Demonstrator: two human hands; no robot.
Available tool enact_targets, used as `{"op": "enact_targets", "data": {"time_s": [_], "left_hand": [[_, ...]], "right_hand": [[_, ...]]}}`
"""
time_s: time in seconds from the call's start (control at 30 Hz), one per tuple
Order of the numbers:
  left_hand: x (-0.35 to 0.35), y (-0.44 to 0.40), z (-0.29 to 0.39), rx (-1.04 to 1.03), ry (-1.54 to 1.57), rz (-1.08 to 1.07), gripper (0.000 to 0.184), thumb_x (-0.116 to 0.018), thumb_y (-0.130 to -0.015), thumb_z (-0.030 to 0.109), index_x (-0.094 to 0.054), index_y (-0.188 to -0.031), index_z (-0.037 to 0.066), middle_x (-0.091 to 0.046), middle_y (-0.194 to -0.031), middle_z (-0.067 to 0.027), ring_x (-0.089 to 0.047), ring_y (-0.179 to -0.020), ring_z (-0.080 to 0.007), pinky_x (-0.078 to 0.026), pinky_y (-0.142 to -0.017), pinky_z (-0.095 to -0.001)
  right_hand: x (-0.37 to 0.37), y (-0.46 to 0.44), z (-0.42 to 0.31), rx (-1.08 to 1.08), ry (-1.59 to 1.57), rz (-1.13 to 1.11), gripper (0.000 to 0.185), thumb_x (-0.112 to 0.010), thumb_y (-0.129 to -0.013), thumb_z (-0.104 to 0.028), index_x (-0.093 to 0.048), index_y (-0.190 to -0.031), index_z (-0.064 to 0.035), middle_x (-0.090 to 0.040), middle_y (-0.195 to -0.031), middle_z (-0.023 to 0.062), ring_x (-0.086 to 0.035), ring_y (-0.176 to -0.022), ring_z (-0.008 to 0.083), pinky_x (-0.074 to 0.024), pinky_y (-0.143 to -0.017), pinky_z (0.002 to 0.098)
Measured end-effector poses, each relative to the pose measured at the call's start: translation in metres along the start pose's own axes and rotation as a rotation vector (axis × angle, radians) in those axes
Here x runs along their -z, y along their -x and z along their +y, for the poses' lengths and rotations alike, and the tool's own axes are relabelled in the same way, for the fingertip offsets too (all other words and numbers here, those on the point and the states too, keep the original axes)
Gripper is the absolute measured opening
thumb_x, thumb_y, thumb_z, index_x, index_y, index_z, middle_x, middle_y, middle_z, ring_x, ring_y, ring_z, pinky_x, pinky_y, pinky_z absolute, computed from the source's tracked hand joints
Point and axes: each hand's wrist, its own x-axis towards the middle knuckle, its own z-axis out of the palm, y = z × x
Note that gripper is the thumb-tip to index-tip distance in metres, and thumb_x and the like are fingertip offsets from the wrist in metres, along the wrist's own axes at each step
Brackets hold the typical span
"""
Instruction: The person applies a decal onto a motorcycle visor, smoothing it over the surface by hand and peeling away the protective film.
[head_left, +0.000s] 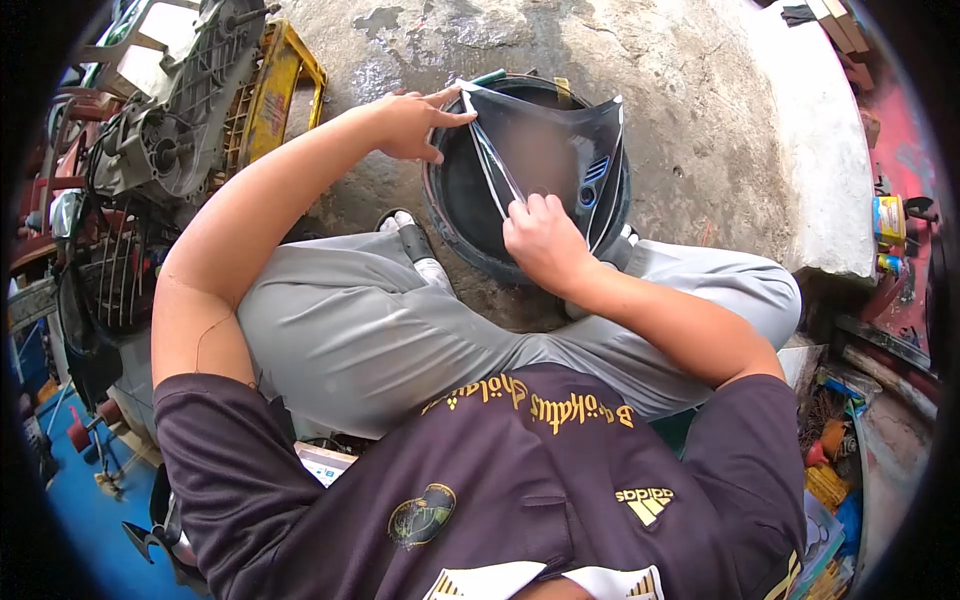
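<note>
A glossy black panel (540, 140) with pale edges and a small blue-and-white graphic lies across a round black tub (460, 215) on the ground between my legs. My left hand (415, 122) is at the panel's upper left corner, fingers spread, the fingertips by its edge and the tub's rim. Lower down, my right hand (545, 235) is closed at the panel's bottom end, its fingers bent over the edge. What lies under the right fingers is hidden.
Metal engine casings (165, 140) and a yellow crate (283, 95) stand at the left. A white ledge (835, 150) runs along the right, with cans (888, 218) beyond it. Tools and clutter fill the lower right.
</note>
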Motion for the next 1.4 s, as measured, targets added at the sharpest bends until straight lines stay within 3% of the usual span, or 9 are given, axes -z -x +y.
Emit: {"op": "enact_targets", "data": {"time_s": [0.37,0.43,0.57,0.63,0.67,0.83,1.13,1.27,1.4], "left_hand": [[0.003,0.002,0.011,0.021,-0.081,-0.028,0.091,-0.081,-0.088,0.045,-0.034,-0.165,0.048,-0.010,-0.179,-0.0114,-0.036,-0.151,-0.0554,-0.035,-0.125,-0.0576],[-0.001,0.003,0.006,0.007,-0.066,0.028,0.085,-0.079,-0.090,0.044,-0.037,-0.163,0.049,-0.016,-0.179,-0.0125,-0.054,-0.143,-0.0398,-0.034,-0.121,-0.0653],[-0.010,-0.002,-0.002,-0.046,-0.080,0.092,0.086,-0.079,-0.090,0.042,-0.035,-0.164,0.051,-0.016,-0.179,-0.0122,-0.054,-0.143,-0.0398,-0.034,-0.121,-0.0645],[0.007,0.003,0.009,0.019,-0.032,0.021,0.080,-0.079,-0.091,0.041,-0.042,-0.162,0.042,-0.018,-0.178,-0.0115,-0.045,-0.149,-0.0474,-0.040,-0.122,-0.0575],[0.008,0.001,0.010,0.018,-0.033,0.020,0.080,-0.079,-0.091,0.041,-0.042,-0.162,0.042,-0.018,-0.178,-0.0115,-0.045,-0.149,-0.0474,-0.040,-0.122,-0.0575],[0.012,-0.007,0.030,0.039,-0.044,0.203,0.067,-0.081,-0.089,0.037,-0.054,-0.149,0.020,-0.043,-0.165,-0.0150,-0.054,-0.140,-0.0404,-0.045,-0.114,-0.0555],[0.017,-0.046,0.061,-0.213,0.183,0.511,0.088,-0.080,-0.091,0.031,-0.034,-0.165,0.015,-0.032,-0.172,-0.0134,-0.063,-0.128,-0.0431,-0.055,-0.105,-0.0493],[0.017,-0.061,0.077,-0.189,0.391,0.314,0.088,-0.081,-0.091,0.031,-0.036,-0.165,0.013,-0.039,-0.166,-0.0145,-0.070,-0.109,-0.0387,-0.058,-0.096,-0.0449],[0.019,-0.066,0.079,-0.231,0.404,0.366,0.078,-0.083,-0.089,0.027,-0.045,-0.156,0.013,-0.048,-0.152,-0.0149,-0.062,-0.128,-0.0397,-0.052,-0.107,-0.0474]], "right_hand": [[-0.029,-0.059,0.027,-0.201,-0.018,0.134,0.007,-0.069,-0.081,-0.016,-0.073,-0.078,-0.0114,-0.066,-0.085,0.0055,-0.065,-0.085,0.0247,-0.0494,-0.071,0.0401],[-0.021,-0.037,0.026,-0.221,-0.066,0.144,0.007,-0.069,-0.082,-0.015,-0.074,-0.078,-0.0108,-0.067,-0.085,0.0059,-0.065,-0.085,0.0251,-0.0498,-0.071,0.0406],[-0.001,0.009,0.027,-0.138,-0.157,-0.021,0.007,-0.069,-0.082,-0.013,-0.074,-0.079,-0.0092,-0.068,-0.086,0.0086,-0.068,-0.085,0.0265,-0.0533,-0.072,0.0408],[0.009,0.022,0.046,-0.182,-0.266,-0.083,0.006,-0.069,-0.082,-0.011,-0.072,-0.080,-0.0066,-0.068,-0.087,0.0114,-0.070,-0.086,0.0292,-0.0571,-0.075,0.0426],[0.025,0.024,0.058,-0.281,-0.382,-0.140,0.004,-0.067,-0.083,-0.005,-0.070,-0.086,-0.0038,-0.065,-0.090,0.0151,-0.067,-0.092,0.0361,-0.0548,-0.084,0.0491],[0.071,0.051,0.131,-0.416,-0.636,-0.089,0.012,-0.072,-0.092,-0.010,-0.071,-0.099,-0.0007,-0.067,-0.094,0.0182,-0.067,-0.089,0.0391,-0.0526,-0.079,0.0475],[0.080,0.044,0.189,-0.547,-0.651,-0.267,0.012,-0.074,-0.090,-0.009,-0.069,-0.097,-0.0005,-0.071,-0.091,0.0188,-0.069,-0.083,0.0385,-0.0536,-0.076,0.0459],[0.073,0.034,0.191,-0.468,-0.641,-0.281,0.013,-0.073,-0.089,-0.009,-0.069,-0.098,-0.0018,-0.072,-0.093,0.0191,-0.069,-0.085,0.0399,-0.0537,-0.077,0.0470],[0.072,0.039,0.208,-0.415,-0.655,-0.353,0.013,-0.073,-0.089,-0.008,-0.068,-0.100,-0.0020,-0.073,-0.093,0.0196,-0.070,-0.086,0.0388,-0.0541,-0.078,0.0467]]}}
